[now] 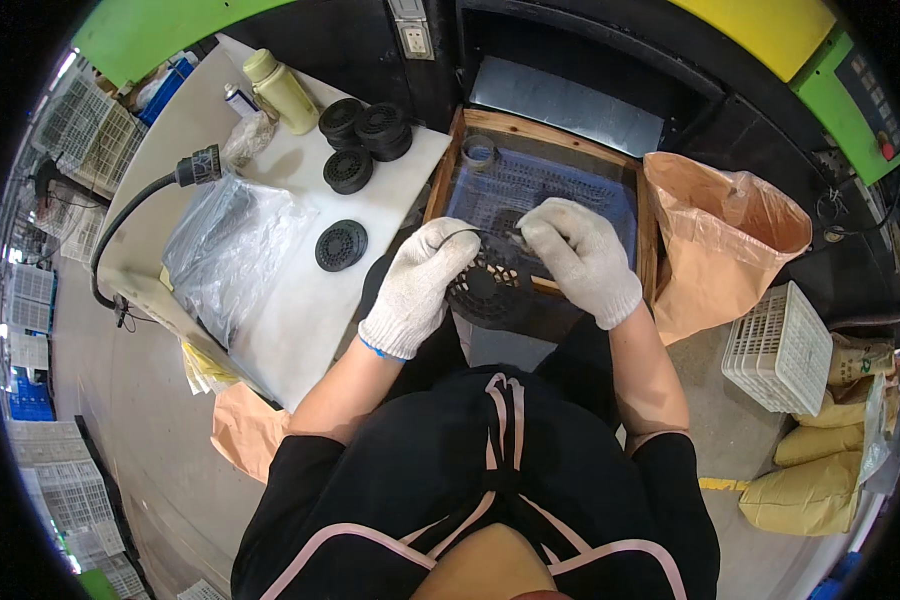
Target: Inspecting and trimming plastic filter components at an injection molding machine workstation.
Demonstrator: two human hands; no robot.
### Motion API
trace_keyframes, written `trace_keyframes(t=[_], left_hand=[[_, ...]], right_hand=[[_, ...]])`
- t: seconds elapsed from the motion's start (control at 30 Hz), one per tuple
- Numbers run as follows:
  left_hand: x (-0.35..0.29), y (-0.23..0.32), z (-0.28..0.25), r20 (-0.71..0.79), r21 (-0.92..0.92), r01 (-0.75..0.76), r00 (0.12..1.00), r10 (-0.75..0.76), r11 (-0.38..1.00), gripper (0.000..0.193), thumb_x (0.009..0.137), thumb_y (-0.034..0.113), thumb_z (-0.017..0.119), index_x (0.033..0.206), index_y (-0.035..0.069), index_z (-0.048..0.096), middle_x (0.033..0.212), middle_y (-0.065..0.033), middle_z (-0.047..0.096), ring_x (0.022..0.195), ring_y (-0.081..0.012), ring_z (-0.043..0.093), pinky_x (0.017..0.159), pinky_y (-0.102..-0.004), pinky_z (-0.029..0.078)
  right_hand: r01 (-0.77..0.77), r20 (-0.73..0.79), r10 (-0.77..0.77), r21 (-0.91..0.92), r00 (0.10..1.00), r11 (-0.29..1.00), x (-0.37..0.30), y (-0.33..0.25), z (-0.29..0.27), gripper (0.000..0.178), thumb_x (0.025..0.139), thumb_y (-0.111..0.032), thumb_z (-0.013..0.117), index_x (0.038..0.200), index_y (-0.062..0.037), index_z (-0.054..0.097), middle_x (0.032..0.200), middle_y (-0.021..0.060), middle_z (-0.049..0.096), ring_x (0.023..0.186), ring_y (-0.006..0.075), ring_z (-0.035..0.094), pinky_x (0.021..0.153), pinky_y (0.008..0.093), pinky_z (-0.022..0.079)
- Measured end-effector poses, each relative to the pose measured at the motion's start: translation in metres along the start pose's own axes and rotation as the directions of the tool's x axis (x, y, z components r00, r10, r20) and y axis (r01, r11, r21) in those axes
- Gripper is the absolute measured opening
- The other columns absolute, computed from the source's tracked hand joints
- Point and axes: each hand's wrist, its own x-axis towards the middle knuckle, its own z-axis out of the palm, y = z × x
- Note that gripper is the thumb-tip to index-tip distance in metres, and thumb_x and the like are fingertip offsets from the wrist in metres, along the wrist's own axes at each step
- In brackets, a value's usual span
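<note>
Both my hands wear white knit gloves. My left hand point(422, 285) is closed on the rim of a round black plastic grille point(488, 298), held above my lap with light showing through its slots. My right hand point(578, 258) is just right of the grille, thumb and fingertips pinched together. Whatever is between those fingertips is too small to make out. To the left, on a white tabletop point(295, 345), lies a similar black grille disc point(341, 245). Several more stand in short stacks point(382, 130) farther back.
Ahead sits a wooden-framed bin point(560, 137) with a blue crate point(540, 185) inside. An open brown paper bag point(690, 240) and a white plastic basket point(778, 345) stand right. Clear plastic bags point(232, 250), a yellow-green bottle point(283, 95) and a black cable point(105, 235) are left.
</note>
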Motion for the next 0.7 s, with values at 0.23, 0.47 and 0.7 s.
trace_keyframes(t=[0.23, 0.47, 0.7], left_hand=[[-0.002, 0.004, 0.003, 0.040, 0.042, 0.025, 0.999, -0.027, 0.999, 0.006, 0.093, 0.006, 0.065, 0.096, 0.003, 0.066, 0.089, -0.0012, 0.065, 0.079, -0.0083, 0.060, 0.074, -0.0233, 0.050], [-0.004, 0.004, 0.008, 0.012, 0.017, 0.043, 0.999, -0.044, 0.999, 0.006, 0.092, 0.007, 0.066, 0.096, 0.003, 0.065, 0.088, -0.0006, 0.065, 0.079, -0.0074, 0.059, 0.073, -0.0229, 0.049], [0.021, 0.011, -0.003, -0.364, -0.067, -0.051, 0.931, 0.024, 0.996, 0.009, 0.096, 0.015, 0.065, 0.100, 0.007, 0.063, 0.086, -0.0011, 0.064, 0.079, -0.0102, 0.062, 0.070, -0.0266, 0.052]], right_hand=[[0.010, 0.075, -0.017, 0.084, 0.997, 0.996, 0.004, 0.000, -0.002, 0.025, 0.093, -0.024, 0.064, 0.090, -0.0003, 0.071, 0.086, 0.0132, 0.069, 0.082, 0.0271, 0.067, 0.075, 0.0350, 0.052], [0.037, 0.166, -0.057, 0.125, 0.984, 0.991, 0.007, 0.006, -0.002, 0.023, 0.093, -0.022, 0.063, 0.091, -0.0002, 0.070, 0.084, 0.0129, 0.068, 0.079, 0.0255, 0.066, 0.073, 0.0335, 0.052], [-0.153, 0.192, 0.061, 0.513, 0.980, 0.845, -0.010, 0.018, -0.008, 0.021, 0.093, -0.013, 0.055, 0.080, 0.0013, 0.064, 0.065, 0.0043, 0.056, 0.057, 0.0129, 0.052, 0.051, 0.0280, 0.040]])
